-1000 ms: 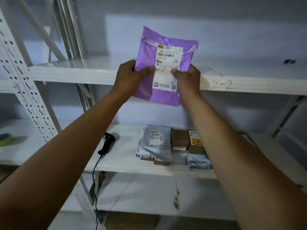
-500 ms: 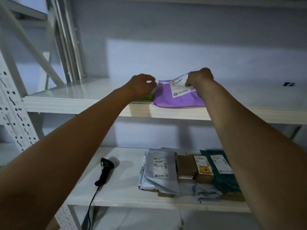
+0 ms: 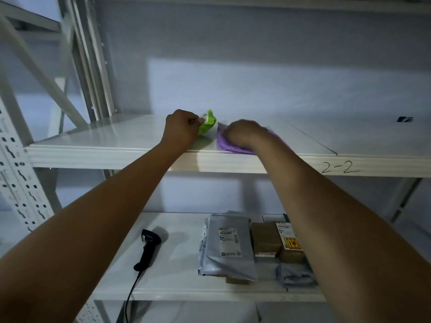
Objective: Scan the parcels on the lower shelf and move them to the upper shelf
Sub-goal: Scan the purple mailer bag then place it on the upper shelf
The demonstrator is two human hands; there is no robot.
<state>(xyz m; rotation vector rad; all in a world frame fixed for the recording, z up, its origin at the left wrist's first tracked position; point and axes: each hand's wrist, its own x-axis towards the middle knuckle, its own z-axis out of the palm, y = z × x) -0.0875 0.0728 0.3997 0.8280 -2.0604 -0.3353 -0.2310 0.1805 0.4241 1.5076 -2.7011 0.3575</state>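
Two bare arms, head view. Left forearm (image 3: 105, 217) is uncovered skin from the hand down to the lower left frame corner, smooth, looking wider close to the camera. Right forearm (image 3: 326, 217) is the same, uncovered to the lower right corner. Left hand (image 3: 180, 128) bare, knuckles rounded. Right hand (image 3: 245, 132) bare, edges motion-blurred. Dim light, finer skin detail unreadable.
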